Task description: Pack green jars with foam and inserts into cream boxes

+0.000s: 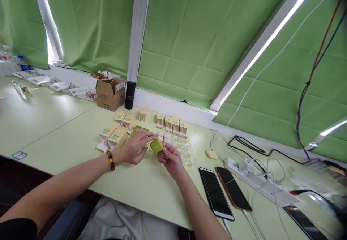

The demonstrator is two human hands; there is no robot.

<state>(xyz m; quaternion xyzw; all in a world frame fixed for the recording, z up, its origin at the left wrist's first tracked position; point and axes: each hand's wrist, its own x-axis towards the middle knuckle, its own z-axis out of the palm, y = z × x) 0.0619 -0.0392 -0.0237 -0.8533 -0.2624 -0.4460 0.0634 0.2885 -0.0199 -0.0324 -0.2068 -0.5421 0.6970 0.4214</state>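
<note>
A small glossy green case with rounded corners (pixel 156 146) is up above the table. My right hand (pixel 171 157) pinches its right edge between thumb and fingers. From the left, my left hand (pixel 135 146) reaches over with its fingers stretched out and the thumb apart; the fingertips are at the case's upper left edge, and whether they touch it I cannot tell. Behind my left hand lie more green pieces (pixel 138 128), partly hidden. Pale pinkish pieces (pixel 163 136) sit just beyond the case. Clear plastic pieces with yellow spots (pixel 185 149) lie right of my right hand.
Small open cardboard boxes with green labels (pixel 116 138) stand left, others (pixel 172 123) in a row behind. A brown carton (pixel 110 94) and black tumbler (pixel 130 95) stand at the wall. Two phones (pixel 215 193) and a white power strip (pixel 257 180) with cables are right.
</note>
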